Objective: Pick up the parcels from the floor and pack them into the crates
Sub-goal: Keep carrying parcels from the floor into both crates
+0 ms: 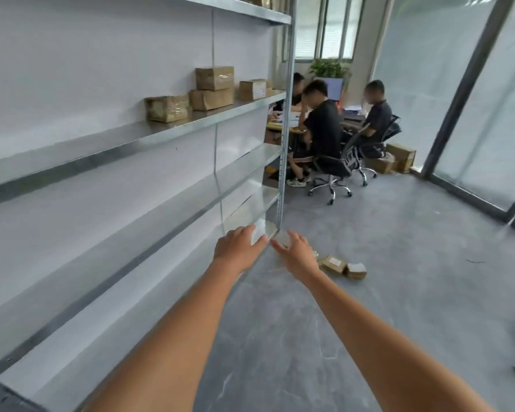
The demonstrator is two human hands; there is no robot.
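Your left hand (238, 248) reaches far forward with its fingers (257, 242) straight and loosely spread, holding nothing; it shows in front of the lowest shelf edge of the metal rack (131, 138), and you cannot tell from here whether it touches the metal. Your right hand (298, 255) is stretched out just right of it, fingers likewise relaxed and open, thumb pointing toward the left hand, nothing gripped. The 2 hands sit close together but apart, near the rack's far corner post.

The parcels (344, 266) lie on the grey floor (369, 307) just right of your right hand: 2 small brown cardboard boxes side by side, touching or nearly so, each with a pale label on top. Part of a further one shows at your right hand's edge, mostly hidden. Neither hand touches them.

On the rack's middle shelf, far left, 4 larger taped cardboard boxes (213, 87) sit, 1 stacked on another. Farther off, people sit on office chairs (333, 171) round a surface, with more cartons (399, 157) on the floor behind them by the frosted glass wall (428, 69).
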